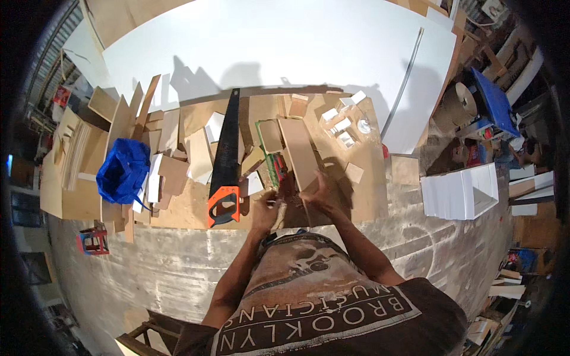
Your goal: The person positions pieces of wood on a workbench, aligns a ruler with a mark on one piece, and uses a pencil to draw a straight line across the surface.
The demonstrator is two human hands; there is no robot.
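A long, narrow light-brown wooden board [298, 148] lies on the worktable, pointing away from me. My right hand [319, 194] is closed on its near end, thumb and fingers at the edges. My left hand [265, 212] is beside it to the left, at the table's front edge. Its fingers are curled in, and what they hold, if anything, is too small to make out. Just beyond it is a green and red tool [276, 168], partly under the board. Further left lies a handsaw [225, 160] with a black blade and orange handle, its handle towards me.
Several white blocks [341, 125] and wood offcuts [200, 153] lie about the worktable [371, 172]. A blue bag [123, 170] sits among panels at the left. A large white sheet [285, 50] rises behind. To the right stands a white box-like unit [454, 193]; a red stool [94, 241] is lower left.
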